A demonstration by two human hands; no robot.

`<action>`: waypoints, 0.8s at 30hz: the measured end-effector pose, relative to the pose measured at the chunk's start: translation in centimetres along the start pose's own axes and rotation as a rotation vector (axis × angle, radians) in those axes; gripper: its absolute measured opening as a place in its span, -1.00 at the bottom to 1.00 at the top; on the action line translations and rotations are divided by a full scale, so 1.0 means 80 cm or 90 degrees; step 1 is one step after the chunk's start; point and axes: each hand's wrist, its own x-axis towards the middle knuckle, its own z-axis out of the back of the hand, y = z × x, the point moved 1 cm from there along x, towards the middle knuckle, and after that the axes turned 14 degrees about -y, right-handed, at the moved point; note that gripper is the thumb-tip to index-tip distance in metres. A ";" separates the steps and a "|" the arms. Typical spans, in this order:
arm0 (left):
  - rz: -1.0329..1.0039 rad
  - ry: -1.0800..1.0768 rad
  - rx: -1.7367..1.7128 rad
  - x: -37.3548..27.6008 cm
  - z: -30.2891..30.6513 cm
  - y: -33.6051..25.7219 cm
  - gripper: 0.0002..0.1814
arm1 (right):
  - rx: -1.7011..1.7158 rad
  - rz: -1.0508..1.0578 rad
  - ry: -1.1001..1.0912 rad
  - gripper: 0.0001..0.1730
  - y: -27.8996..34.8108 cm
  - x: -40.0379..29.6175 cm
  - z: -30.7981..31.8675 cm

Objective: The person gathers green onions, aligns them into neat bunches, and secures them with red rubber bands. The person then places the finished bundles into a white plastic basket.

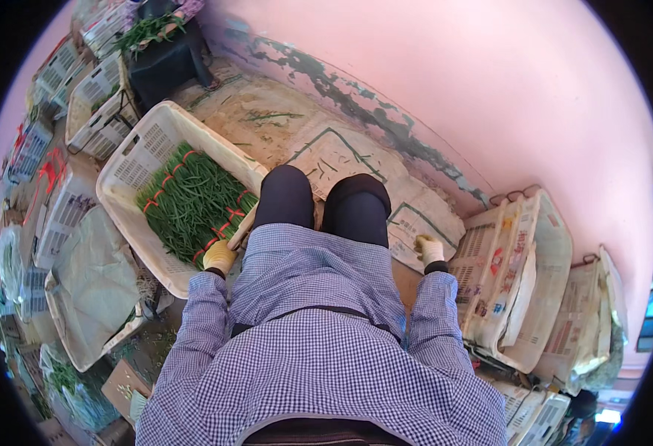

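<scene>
A white plastic crate (116,179) stands left of my knees, with bundles of green leafy stalks (193,195) tied with red bands lying inside. My left hand (220,256), in a yellowish glove, is at the crate's near right corner, by the bundle ends; whether its fingers grip the rim or a bundle cannot be told. My right hand (428,248), also gloved, hangs right of my knees above sacking laid on the floor. Its fingers look curled, and nothing shows in them. A white woven sack (337,161) with green lines lies beyond my knees, strewn with stalk scraps.
White crates (549,290) stand on their sides at the right by the peeling pink wall (415,83). More crates (101,120) line the left, one covered with a grey cloth (95,273). At the top left sits another person (165,61) with green stalks.
</scene>
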 end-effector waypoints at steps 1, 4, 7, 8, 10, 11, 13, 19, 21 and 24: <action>0.008 0.019 0.009 0.002 0.000 0.002 -0.60 | -0.008 -0.042 0.016 -0.68 -0.022 -0.010 -0.001; 0.037 0.072 0.016 0.002 0.002 -0.009 -0.60 | -0.051 -0.160 0.062 -0.68 -0.094 -0.028 -0.007; 0.047 0.059 0.036 0.005 -0.007 0.004 -0.59 | -0.111 -0.145 0.188 -0.73 -0.157 -0.047 -0.022; 0.038 0.053 0.039 0.012 -0.017 0.017 -0.58 | -0.152 -0.040 0.243 -0.74 -0.179 -0.052 -0.024; 0.038 0.064 0.032 0.012 -0.018 0.009 -0.58 | -0.359 0.195 0.316 -0.72 -0.201 -0.051 -0.027; 0.038 0.068 0.027 0.013 -0.017 0.005 -0.57 | -0.450 0.320 0.329 -0.71 -0.211 -0.051 -0.028; 0.036 0.063 0.035 0.011 -0.012 0.009 -0.57 | -0.589 0.522 0.322 -0.68 -0.204 -0.054 -0.043; 0.034 0.044 0.023 0.005 -0.004 0.010 -0.58 | -0.219 0.125 0.268 -0.67 -0.160 -0.052 -0.068; 0.028 0.054 0.018 0.004 -0.003 0.000 -0.58 | -0.111 -0.024 0.230 -0.66 -0.146 -0.050 -0.065; 0.035 0.052 0.024 -0.003 0.001 -0.002 -0.59 | -0.100 -0.104 0.195 -0.64 -0.124 -0.073 -0.067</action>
